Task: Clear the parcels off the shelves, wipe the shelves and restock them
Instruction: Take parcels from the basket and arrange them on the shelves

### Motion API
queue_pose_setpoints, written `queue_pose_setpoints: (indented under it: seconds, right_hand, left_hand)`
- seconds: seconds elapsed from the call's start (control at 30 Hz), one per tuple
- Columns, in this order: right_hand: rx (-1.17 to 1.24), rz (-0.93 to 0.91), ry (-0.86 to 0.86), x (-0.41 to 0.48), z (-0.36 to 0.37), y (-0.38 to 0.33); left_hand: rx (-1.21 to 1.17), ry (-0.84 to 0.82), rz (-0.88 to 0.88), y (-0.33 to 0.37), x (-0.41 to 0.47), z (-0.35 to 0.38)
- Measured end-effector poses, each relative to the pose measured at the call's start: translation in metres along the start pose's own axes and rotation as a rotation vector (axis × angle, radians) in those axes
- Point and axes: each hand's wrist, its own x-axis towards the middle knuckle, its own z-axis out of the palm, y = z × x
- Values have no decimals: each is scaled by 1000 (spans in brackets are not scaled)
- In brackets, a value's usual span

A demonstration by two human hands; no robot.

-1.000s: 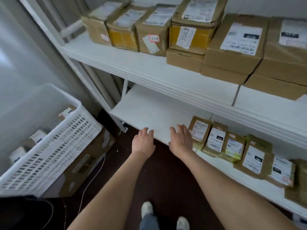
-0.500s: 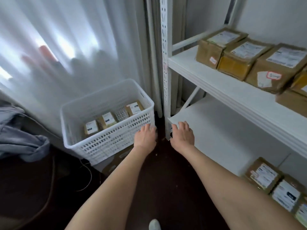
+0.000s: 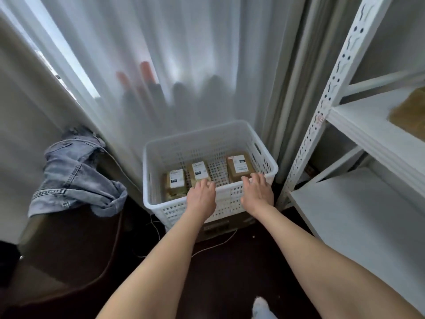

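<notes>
Reach: left hand (image 3: 201,199), right hand (image 3: 258,194) over near rim of basket (image 3: 174,210).
Each grip slack, empty; parcels (image 3: 236,174) inside basket, labels (image 3: 176,179) seemingly unreadable.

The right edge is cutting off a brown parcel (image 3: 410,112) on the upper shelf (image 3: 368,125). Labels on the three parcels (image 3: 239,165) in the basket (image 3: 207,134) are showing too small to read. The curtain (image 3: 195,54) is reducing shapes (image 3: 147,74) behind it to shadows. The basket is hiding most of a box (image 3: 220,226) beneath it. The bottom edge is cropping a shoe (image 3: 261,307).
</notes>
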Motion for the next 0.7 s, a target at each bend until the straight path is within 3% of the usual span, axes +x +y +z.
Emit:
queue_pose_setpoints:
  seconds: [0.3, 0.7]
  right_hand:
    - [-7, -140, -56, 139, 24, -54]
    - [-22, -178, -356, 300, 98, -96]
  left_hand:
    - [-45, -79, -147, -70, 103, 22]
    - [-267, -280, -395, -134, 220, 86]
